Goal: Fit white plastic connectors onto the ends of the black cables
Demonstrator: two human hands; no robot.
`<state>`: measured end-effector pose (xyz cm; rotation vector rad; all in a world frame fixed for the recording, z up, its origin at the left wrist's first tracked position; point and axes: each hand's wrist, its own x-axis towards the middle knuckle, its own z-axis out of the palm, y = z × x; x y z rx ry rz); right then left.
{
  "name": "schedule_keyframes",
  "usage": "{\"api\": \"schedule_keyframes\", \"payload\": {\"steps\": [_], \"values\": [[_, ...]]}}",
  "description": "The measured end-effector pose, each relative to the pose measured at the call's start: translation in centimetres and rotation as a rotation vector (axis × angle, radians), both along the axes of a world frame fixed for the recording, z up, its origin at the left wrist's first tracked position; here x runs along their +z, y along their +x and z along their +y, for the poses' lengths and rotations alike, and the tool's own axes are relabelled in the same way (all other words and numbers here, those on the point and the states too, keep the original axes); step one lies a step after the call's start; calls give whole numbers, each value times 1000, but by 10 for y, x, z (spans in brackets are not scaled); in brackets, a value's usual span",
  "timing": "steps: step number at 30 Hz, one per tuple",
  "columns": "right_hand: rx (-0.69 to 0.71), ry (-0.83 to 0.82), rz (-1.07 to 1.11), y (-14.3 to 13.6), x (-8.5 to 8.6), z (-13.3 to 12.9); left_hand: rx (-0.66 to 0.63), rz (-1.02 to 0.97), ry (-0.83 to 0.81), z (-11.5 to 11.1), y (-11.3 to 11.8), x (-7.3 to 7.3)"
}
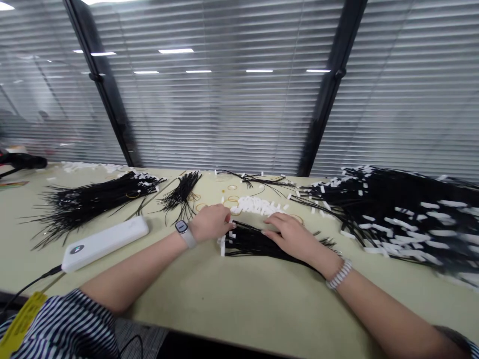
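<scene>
A bundle of thin black cables (pixel 258 244) with white ends lies across the table in front of me. My left hand (pixel 212 223) is closed at the bundle's left end, thumb and fingertips pinching one cable by its white end. Over the middle of the bundle rests my right hand (pixel 294 237), its fingers loosely stretched and its thumb apart from the forefinger, touching the cables. Just behind the bundle is a heap of small white pieces (pixel 258 205). Several yellowish rubber bands (pixel 232 199) lie near that heap.
At right spreads a large pile of black cables (pixel 392 199) with white ends. Two smaller bundles (pixel 97 202) (pixel 184 189) lie at left. A white power bank (pixel 107 243) with a black lead sits by my left forearm. Window blinds (pixel 224 99) stand behind the table (pixel 232 304).
</scene>
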<state>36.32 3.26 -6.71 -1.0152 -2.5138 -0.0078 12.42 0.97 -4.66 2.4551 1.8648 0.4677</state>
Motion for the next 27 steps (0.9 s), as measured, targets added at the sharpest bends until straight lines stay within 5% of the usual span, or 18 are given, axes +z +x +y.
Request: {"api": "schedule_keyframes", "payload": {"steps": [9,14,16,20,24,27], "values": [[76,86,133,-3,26,-13,-137,-364,250,-24,25,31],[28,379,257,18,57,-19,-216,-623,280,-45,36,42],[15,522,301,28,68,-25,-288,-943,43,-52,41,44],[57,827,216,42,73,-40,-347,-1565,-701,-62,50,47],[134,828,31,50,52,-59,-159,-1583,-781,-69,58,38],[142,682,-62,52,32,-77,-145,-1446,-797,-74,60,21]]}}
